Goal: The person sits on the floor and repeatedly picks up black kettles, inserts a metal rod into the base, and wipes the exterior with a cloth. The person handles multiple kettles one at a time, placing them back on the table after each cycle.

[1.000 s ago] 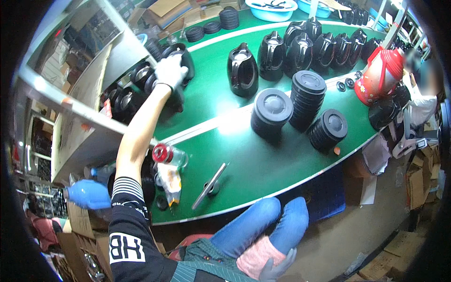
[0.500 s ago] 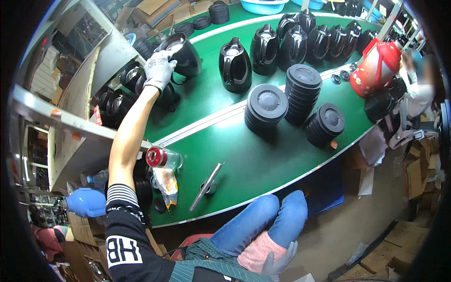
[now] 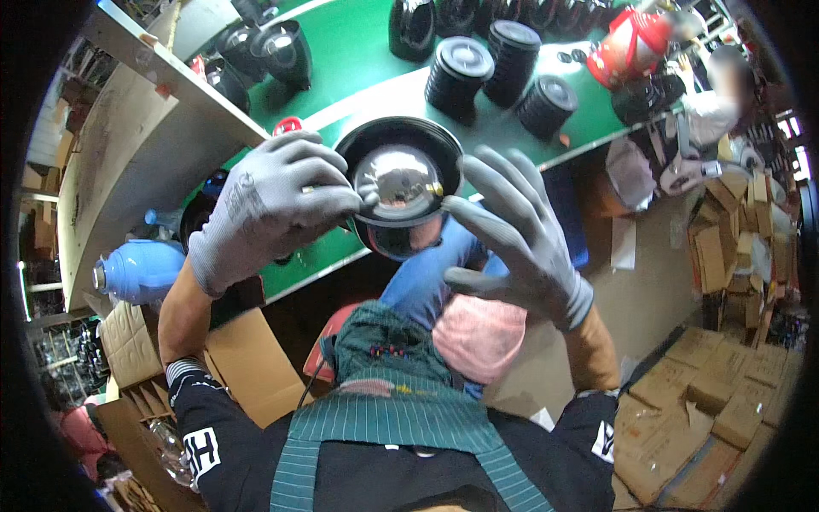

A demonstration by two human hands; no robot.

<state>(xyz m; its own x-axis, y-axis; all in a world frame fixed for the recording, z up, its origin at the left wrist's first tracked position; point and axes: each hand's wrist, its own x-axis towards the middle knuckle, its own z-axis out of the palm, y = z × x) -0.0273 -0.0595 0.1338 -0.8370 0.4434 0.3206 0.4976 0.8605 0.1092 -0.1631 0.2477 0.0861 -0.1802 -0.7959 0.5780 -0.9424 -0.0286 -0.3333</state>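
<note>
Over the table's near edge I hold a black jug (image 3: 397, 175), with its round opening toward me and a shiny metal dome showing inside. My left hand (image 3: 277, 200), in a grey glove, is closed on its left side; the exact grip is partly hidden behind the fingers. My right hand (image 3: 520, 243), also gloved, is spread open at the jug's right rim. Its fingertips are very close to the rim, and I cannot tell whether they touch. Behind the jug, black ribbed discs stand in a tall stack (image 3: 461, 77), with a lower stack (image 3: 548, 107) to the right.
More black jugs (image 3: 414, 30) line the far side of the green table (image 3: 345, 47). A red flask (image 3: 630, 49) stands at the back right, near another person (image 3: 725, 94). A blue flask (image 3: 141, 269) is at left; cardboard boxes (image 3: 725, 392) lie at right.
My left hand has brought a black jug from the far left of the table toward me. My right hand has risen from my lap to the jug's side. The view has shifted downward.
</note>
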